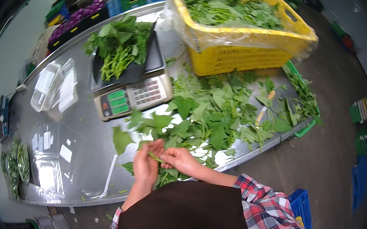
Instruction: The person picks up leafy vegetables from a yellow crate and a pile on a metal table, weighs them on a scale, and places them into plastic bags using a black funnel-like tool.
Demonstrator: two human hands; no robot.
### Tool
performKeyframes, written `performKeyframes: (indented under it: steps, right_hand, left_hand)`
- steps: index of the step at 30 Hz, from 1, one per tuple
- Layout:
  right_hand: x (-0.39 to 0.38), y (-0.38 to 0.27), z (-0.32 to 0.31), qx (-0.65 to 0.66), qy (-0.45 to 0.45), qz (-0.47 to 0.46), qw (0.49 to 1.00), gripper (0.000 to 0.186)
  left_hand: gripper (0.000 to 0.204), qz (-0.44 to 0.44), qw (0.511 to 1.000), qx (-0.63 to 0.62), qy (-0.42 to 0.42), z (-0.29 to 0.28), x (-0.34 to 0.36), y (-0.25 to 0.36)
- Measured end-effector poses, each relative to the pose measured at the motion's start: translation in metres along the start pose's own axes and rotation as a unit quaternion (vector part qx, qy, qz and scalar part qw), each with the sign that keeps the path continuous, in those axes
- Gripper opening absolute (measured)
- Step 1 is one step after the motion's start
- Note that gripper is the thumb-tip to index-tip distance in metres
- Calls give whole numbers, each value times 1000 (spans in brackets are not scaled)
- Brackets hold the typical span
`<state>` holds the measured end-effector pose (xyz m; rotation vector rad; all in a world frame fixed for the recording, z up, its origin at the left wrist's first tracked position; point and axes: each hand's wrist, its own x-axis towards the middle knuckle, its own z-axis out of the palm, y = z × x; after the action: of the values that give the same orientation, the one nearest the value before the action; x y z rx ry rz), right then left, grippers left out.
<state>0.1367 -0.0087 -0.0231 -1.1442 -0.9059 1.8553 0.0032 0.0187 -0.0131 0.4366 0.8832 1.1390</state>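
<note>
Near the table's front edge, my left hand is closed round a leafy green stem, whose broad leaves stick out to the left and beyond the hand. My right hand meets it from the right, thumb and fingers pinched on the same stem. Just past both hands spreads a loose pile of leafy greens. Beyond it to the left stands a scale with a green display, a bunch of the same greens lying in its black tray.
A yellow crate, lined with clear plastic and full of greens, stands at the far right. A slim orange-handled tool lies among leaves. White plastic baskets and bagged greens are on the left. The metal table's edge curves beside me.
</note>
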Motion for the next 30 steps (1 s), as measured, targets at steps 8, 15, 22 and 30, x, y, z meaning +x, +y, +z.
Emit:
performKeyframes:
  steps: [8, 15, 22, 30]
  right_hand:
    - [-32, 20, -98, -486, 331, -14, 809, 32]
    - [-47, -57, -87, -386, 378, -207, 816, 22]
    - [-32, -64, -52, -383, 150, -195, 891, 17]
    - [-33, -36, -21, -489, 104, -244, 831, 18]
  left_hand:
    - [10, -129, 991, -28, -24, -21, 16, 16]
    - [9, -65, 985, -126, -96, 7, 13, 11]
    - [21, -164, 972, 103, -135, 47, 3, -19]
    - [22, -184, 983, 1, -7, 15, 8, -23]
